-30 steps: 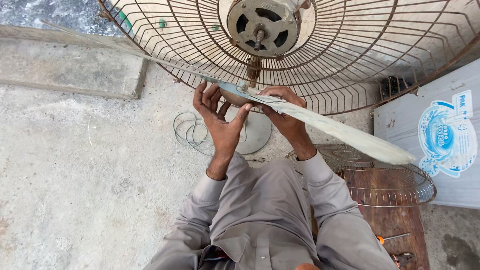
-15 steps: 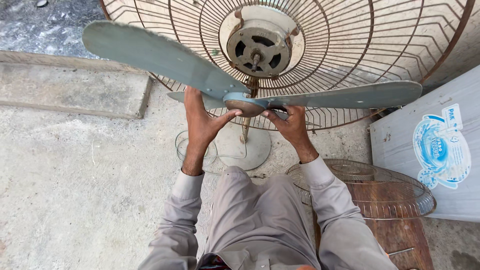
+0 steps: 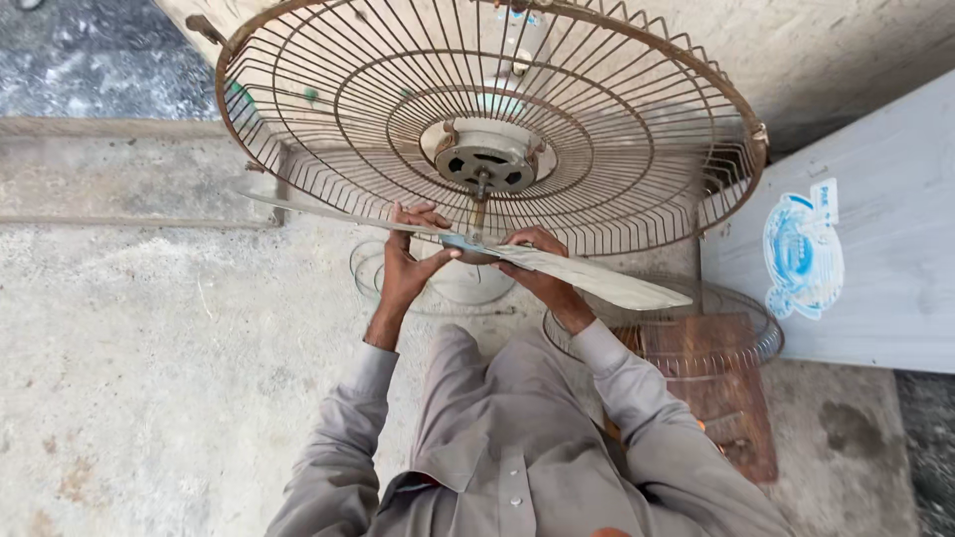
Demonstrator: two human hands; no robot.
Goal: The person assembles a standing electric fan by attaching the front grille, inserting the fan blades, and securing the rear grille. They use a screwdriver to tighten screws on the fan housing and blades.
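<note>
Concrete floor (image 3: pixel 149 378), rough and grey, under everything; raised ledge along far edge. Pale board (image 3: pixel 875 268) with round blue sticker leaning at right.

Rusty wire rear guard (image 3: pixel 487 119), large and round, tilted toward camera, likely so the centre is within reach. Round grey motor housing (image 3: pixel 487 159) at its middle, short shaft (image 3: pixel 480 194) poking out toward the blade.

Fan blade set (image 3: pixel 557 268), grey-green, held flat and edge-on just below the shaft; one blade running out right, another blurred out left. Hub (image 3: pixel 468 244) sitting right under the shaft tip, apparently lined up with it; contact between the two not clear.

Second wire guard (image 3: pixel 676 333) lying flat on floor at right, over a reddish-brown rusty plate (image 3: pixel 726 408). Nothing visible inside either guard apart from motor and shaft in the tilted one. Round pale fan base (image 3: pixel 458 283) with coiled cable on floor behind the hands.

Left hand (image 3: pixel 406 261) half-closed, fingers over blade top beside hub, thumb underneath, clasping it. Right hand (image 3: pixel 532 261) curled on other side of hub, fingers over blade top, gripping too. Two-sided hold looks meant to keep hub level and centred.

Grey sleeves and shirt filling bottom of frame.
</note>
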